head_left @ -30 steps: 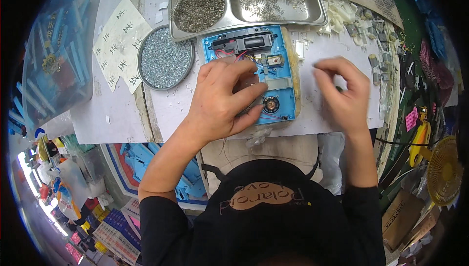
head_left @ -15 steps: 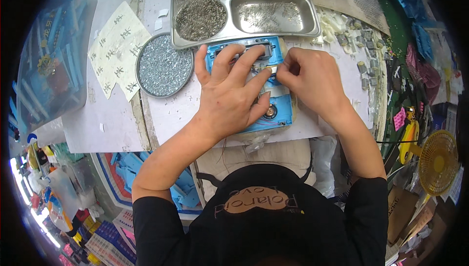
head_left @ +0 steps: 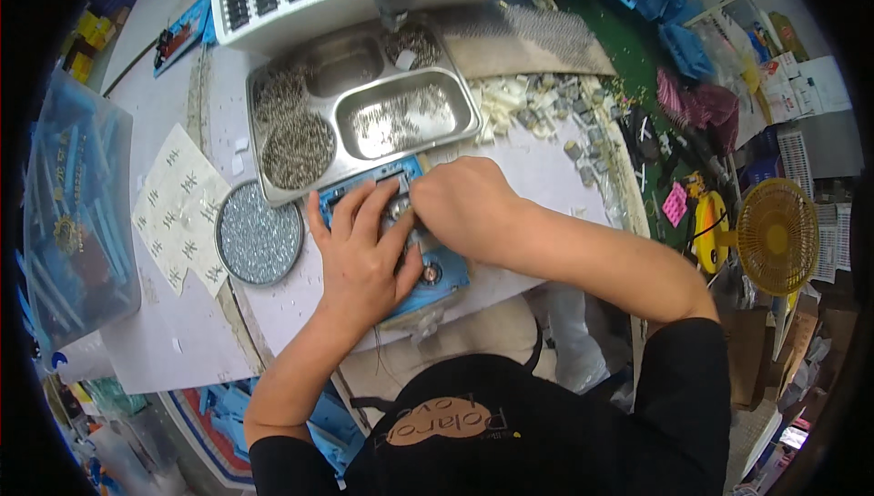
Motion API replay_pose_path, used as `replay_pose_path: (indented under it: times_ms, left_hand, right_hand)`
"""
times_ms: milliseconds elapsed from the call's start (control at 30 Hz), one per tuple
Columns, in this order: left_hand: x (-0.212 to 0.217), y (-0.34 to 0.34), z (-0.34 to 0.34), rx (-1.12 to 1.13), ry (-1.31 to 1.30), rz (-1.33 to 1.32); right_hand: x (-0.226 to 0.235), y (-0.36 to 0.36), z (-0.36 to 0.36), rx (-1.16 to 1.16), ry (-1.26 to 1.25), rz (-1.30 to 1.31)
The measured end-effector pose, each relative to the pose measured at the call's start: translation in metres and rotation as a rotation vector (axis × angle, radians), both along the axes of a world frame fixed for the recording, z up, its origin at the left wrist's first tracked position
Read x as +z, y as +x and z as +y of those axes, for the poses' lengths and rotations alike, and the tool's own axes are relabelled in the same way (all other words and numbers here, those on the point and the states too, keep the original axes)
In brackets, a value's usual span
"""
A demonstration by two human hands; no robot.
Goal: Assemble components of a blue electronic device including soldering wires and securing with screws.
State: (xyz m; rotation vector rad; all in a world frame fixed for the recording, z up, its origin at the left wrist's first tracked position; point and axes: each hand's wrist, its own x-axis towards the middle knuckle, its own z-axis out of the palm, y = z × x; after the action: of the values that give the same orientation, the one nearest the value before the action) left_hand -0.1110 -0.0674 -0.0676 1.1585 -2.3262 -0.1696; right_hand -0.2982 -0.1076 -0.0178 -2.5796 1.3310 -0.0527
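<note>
my right hand (head_left: 464, 200) has come in from the side and now bends over the blue plastic casing (head_left: 452, 270), its fingers curled downward; their tips are hidden, so i cannot tell whether they pinch anything. my left hand (head_left: 366, 259) remains across the same casing, fingers spread well apart and closed around nothing i can make out. the casing lies on the white surface (head_left: 182, 350) under both hands, just beside the compartmented metal tray (head_left: 344, 70), its round speaker (head_left: 431, 273) uncovered. the head has turned too, bringing the white rack of black parts (head_left: 259, 36) into view. i read this as reaching giving way to close work inside the casing: the left seems to steady while the right handles something small, with nothing visibly finished.
</note>
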Motion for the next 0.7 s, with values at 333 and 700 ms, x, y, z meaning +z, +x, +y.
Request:
replay_pose_path:
  times_ms: [333,700]
  left_hand:
    - [0.017,0.007,-0.024,-0.046,0.069,0.025]
    - [0.011,0.020,-0.045,-0.189,-0.051,-0.049]
  right_hand:
    - [-0.004,-0.112,-0.109,-0.668,0.259,-0.908]
    - [0.036,-0.182,-0.356,-0.722,-0.426,0.189]
